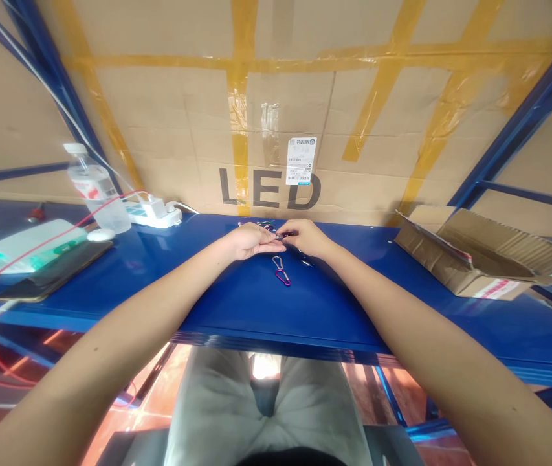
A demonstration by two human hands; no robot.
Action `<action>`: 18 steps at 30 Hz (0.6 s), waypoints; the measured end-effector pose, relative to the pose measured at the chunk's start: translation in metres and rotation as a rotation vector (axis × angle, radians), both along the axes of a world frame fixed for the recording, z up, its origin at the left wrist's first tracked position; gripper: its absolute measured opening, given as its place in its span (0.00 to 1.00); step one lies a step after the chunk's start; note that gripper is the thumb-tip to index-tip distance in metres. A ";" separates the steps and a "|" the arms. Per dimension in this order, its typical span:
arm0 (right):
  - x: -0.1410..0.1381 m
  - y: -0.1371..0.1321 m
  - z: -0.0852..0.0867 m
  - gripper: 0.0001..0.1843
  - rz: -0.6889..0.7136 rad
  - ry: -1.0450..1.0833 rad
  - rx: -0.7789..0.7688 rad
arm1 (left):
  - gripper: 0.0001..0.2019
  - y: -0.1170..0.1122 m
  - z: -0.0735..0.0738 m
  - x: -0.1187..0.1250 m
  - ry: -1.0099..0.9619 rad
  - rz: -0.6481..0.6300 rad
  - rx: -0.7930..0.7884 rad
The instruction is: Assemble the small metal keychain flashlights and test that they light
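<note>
My left hand [255, 241] is palm up over the blue table, thumb and fingers closed around one end of a small dark metal piece [280, 237]. From the other side my right hand [310, 237] pinches the same piece, its fingertips bent down onto it. The piece is too small and covered to tell its kind. Just in front of the hands lie a silver carabiner [277, 263] and a purple carabiner [283, 277], end to end. Several small coloured metal pieces [264, 224] show partly behind my left hand. Another small shiny piece [307, 262] sits below my right hand.
An open cardboard box [455, 265] stands on the right of the blue table [256, 310]. To the left are a water bottle [98, 191], a power strip [156, 213], a tissue pack [33, 246], a dark phone [55, 272] and a red cable [28, 251]. Behind rises a large taped carton [173, 129].
</note>
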State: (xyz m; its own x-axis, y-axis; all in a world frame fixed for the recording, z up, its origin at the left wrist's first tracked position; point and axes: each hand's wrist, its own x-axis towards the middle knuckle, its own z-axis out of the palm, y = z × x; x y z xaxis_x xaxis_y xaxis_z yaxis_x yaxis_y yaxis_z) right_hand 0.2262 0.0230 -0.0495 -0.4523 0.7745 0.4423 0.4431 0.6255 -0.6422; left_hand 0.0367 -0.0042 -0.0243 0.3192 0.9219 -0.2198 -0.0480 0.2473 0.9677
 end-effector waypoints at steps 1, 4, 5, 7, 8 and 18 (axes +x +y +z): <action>0.001 0.001 -0.001 0.10 0.007 0.020 -0.025 | 0.08 0.000 -0.001 0.000 0.005 -0.006 0.013; 0.003 0.003 -0.002 0.10 0.015 0.046 -0.094 | 0.08 0.002 -0.003 -0.001 0.045 -0.036 0.072; 0.003 0.003 -0.002 0.10 0.020 0.049 -0.115 | 0.07 0.002 -0.004 -0.001 0.066 -0.050 0.098; 0.005 0.003 -0.001 0.11 0.035 0.064 -0.162 | 0.05 0.002 -0.005 0.000 0.120 -0.072 0.164; 0.005 0.002 -0.001 0.11 0.045 0.074 -0.185 | 0.04 0.002 -0.005 0.000 0.151 -0.079 0.201; 0.006 -0.002 0.003 0.11 0.126 0.144 -0.334 | 0.06 -0.006 0.000 0.007 0.340 -0.065 0.384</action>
